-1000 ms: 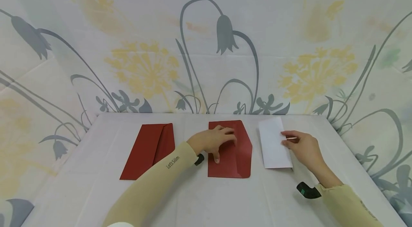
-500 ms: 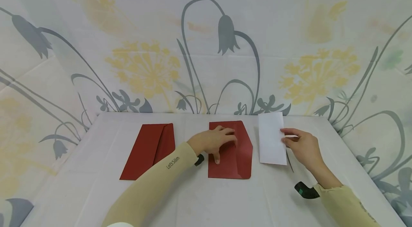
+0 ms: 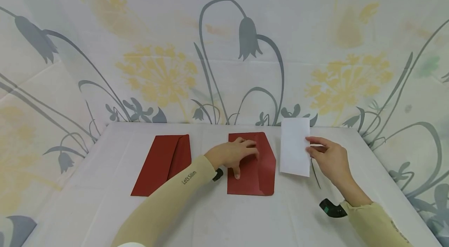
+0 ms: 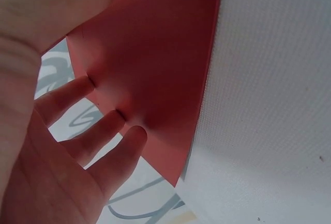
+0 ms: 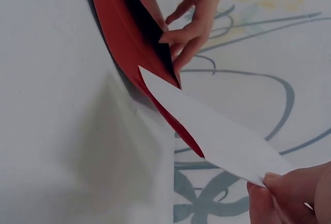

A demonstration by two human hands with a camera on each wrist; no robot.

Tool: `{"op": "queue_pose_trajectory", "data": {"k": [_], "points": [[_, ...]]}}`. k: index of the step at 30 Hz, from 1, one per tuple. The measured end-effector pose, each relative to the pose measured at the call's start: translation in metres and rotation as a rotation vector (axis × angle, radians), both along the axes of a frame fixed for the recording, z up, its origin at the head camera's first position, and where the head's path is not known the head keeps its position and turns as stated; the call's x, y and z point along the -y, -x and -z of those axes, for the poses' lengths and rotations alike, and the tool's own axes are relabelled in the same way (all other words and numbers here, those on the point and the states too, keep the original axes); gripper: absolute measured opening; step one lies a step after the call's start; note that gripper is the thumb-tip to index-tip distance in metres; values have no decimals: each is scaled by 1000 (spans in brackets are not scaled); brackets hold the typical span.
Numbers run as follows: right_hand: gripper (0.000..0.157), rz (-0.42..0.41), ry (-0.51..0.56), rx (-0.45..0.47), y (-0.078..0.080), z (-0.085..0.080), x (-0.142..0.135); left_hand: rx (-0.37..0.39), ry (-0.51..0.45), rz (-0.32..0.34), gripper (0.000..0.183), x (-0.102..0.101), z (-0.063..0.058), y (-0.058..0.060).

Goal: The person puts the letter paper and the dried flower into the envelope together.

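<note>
My left hand (image 3: 231,154) is on the middle red envelope (image 3: 266,165), its thumb and bent fingertips buckling the front panel between them. Dents show where the fingertips press, in the left wrist view. From the right wrist view, the envelope's dark mouth (image 5: 147,27) gapes beneath those fingers. To the right of it, my right hand (image 3: 327,157) pinches the right edge of a white paper card (image 3: 294,145) between thumb and fingers. The card is raised upright, its top overlapping the backdrop. A red strip (image 5: 178,128) shows along the card's edge in the right wrist view.
A second red envelope (image 3: 158,165) lies at the left on the white cloth-covered table (image 3: 252,219), partly behind the left sleeve (image 3: 175,196). A floral backdrop (image 3: 217,64) rises behind the table. Black wrist devices, one of them a black camera (image 3: 332,209), sit by each wrist.
The right hand has lifted and tilted the white card more upright, with its top edge higher and its lower edge farther from the front. The left hand and envelopes stay in place.
</note>
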State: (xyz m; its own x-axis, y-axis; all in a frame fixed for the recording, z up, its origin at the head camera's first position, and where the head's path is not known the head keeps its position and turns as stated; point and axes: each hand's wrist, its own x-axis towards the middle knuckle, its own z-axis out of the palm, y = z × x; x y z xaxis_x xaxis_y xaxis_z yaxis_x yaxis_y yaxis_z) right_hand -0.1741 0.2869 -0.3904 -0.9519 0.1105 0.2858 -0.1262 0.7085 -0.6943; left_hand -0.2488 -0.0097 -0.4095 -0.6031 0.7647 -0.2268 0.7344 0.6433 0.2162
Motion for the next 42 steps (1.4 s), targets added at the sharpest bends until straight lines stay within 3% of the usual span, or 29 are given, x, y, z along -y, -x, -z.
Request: {"op": "queue_pose_trajectory", "data": {"k": [16, 29, 42], "points": [[31, -93, 50, -17, -1, 24, 26, -1, 26, -8, 75, -4, -1, -4], [31, -131, 38, 113, -7, 38, 37, -35, 59, -9, 76, -7, 0, -4], [29, -156, 37, 167, -11, 43, 46, -48, 58, 4, 74, -7, 0, -4]]}}
